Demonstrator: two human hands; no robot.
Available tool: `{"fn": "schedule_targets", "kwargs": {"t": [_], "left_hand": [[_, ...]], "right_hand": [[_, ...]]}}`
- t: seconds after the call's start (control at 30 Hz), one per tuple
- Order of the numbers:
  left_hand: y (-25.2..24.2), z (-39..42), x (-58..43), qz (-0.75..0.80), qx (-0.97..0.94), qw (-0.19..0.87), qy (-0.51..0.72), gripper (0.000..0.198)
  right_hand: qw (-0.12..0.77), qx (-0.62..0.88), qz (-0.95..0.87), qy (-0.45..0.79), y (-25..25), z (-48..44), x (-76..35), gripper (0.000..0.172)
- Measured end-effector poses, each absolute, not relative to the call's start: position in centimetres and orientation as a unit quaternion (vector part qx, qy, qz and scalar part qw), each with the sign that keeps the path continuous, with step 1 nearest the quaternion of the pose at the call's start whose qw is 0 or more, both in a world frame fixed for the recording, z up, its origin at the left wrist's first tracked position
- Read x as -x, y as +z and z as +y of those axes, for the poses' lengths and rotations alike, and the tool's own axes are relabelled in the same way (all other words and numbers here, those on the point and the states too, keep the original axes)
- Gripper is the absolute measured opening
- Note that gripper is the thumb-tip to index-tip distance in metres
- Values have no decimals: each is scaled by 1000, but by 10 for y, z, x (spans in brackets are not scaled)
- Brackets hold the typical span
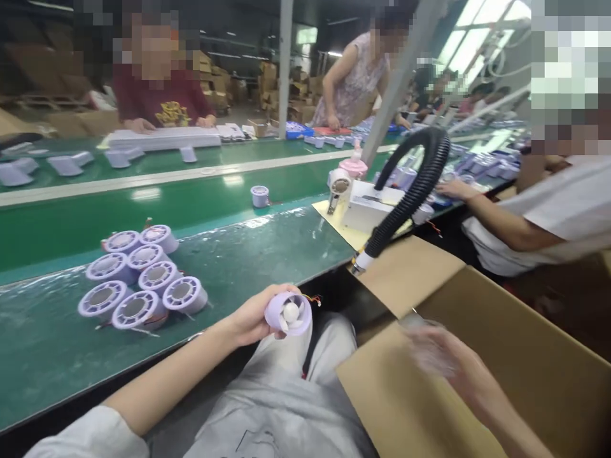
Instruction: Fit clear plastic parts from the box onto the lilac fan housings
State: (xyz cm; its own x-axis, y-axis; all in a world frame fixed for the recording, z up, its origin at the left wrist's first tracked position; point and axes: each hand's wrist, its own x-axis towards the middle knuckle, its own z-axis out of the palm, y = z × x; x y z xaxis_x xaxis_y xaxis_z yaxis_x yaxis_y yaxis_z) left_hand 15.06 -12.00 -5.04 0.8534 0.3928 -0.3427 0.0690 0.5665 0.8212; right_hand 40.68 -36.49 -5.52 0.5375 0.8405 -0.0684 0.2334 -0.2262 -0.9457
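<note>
My left hand (258, 315) is wrapped round a lilac fan housing (292, 313), whose white blades face up toward me. Thin coloured wires stick out at its upper right. Over the open cardboard box (415, 270), my right hand (442, 353) is closed on a clear plastic piece (427, 350), blurred by motion. Several lilac fan housings (138, 308) stand close together on the green table (238, 254) at the left, their round silver centres upward.
A black flexible hose (420, 172) arches over the table beside a white box (370, 207). One lone housing (260, 196) sits on the green conveyor (200, 197). Co-workers are across the line, and another person's arm (515, 219) reaches in at the right.
</note>
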Motion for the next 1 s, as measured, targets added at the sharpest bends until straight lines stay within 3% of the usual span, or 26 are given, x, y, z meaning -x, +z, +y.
{"fn": "schedule_targets", "kwargs": {"t": [0.07,0.13,0.27,0.43,0.57,0.67,0.73,0.87,0.93,1.0], "left_hand": [[-61,-133,-165,235,-509,825,71,29],[-63,-141,-173,186,-606,771,57,25],[-54,-146,-176,72,-792,600,80,17],[-57,-151,-169,99,-848,507,121,27],[-72,-152,-168,88,-855,483,164,54],[-78,-149,-169,39,-871,459,170,63],[-79,-149,-171,4,-870,467,154,65],[-75,-153,-171,16,-807,580,111,67],[-73,-156,-169,61,-765,633,101,67],[-72,-159,-166,95,-730,670,92,66]], "right_hand": [[430,706,-493,273,-55,-356,-380,42],[353,702,-573,232,-51,-341,-353,45],[292,701,-617,206,-49,-316,-325,36],[386,682,-562,266,-53,-314,-322,8],[454,674,-490,316,-47,-318,-318,24],[515,664,-436,322,-46,-318,-320,27],[552,648,-398,342,-47,-318,-324,27],[613,586,-341,405,-52,-317,-332,22],[594,576,-407,388,-53,-319,-332,20],[534,599,-505,317,-55,-322,-330,34]]}}
